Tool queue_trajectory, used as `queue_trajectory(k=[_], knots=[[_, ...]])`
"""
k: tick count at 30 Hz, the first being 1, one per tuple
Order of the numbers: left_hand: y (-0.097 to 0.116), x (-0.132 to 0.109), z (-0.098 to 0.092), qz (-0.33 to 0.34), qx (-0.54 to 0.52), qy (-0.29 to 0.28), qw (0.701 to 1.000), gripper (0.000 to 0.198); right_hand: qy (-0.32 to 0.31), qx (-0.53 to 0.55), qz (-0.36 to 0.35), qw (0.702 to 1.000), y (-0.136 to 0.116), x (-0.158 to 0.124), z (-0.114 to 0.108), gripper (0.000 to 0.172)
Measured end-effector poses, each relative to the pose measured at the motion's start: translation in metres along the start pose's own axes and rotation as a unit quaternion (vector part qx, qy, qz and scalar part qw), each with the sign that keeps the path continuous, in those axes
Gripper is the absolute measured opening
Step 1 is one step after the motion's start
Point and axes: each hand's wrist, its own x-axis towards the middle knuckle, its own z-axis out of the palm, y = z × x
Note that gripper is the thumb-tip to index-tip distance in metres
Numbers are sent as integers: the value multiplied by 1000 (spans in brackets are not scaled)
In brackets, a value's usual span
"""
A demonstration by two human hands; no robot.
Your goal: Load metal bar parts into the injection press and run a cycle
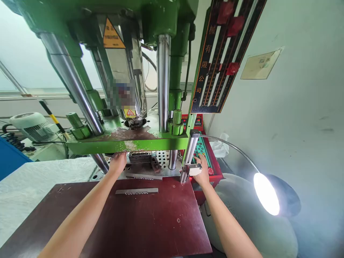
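My left hand (pixel 117 163) reaches under the green press platen (pixel 126 145), its fingers hidden beneath the platen's edge beside the dark mould block (pixel 139 157) on the perforated bed. My right hand (pixel 202 168) rests on the red control box (pixel 212 168), fingers on its green keypad (pixel 200 148). A long grey metal strip (pixel 137 191) lies on the dark red board (pixel 134 222) between my forearms; a second strip (pixel 143 176) lies at the bed's edge.
Steel columns (pixel 163 82) rise from the platen. A light-curtain post (pixel 189 154) stands by my right hand. A lit gooseneck lamp (pixel 266 193) shines at right. A motor (pixel 29 125) and white cloth (pixel 32 182) are at left; the wall is right.
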Motion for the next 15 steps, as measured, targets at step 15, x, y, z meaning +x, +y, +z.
queue_trajectory(k=[15], knots=[[101,-226,-63,407,-268,-38,873,24,-194,361,43,911,-135,-194,-124,50]])
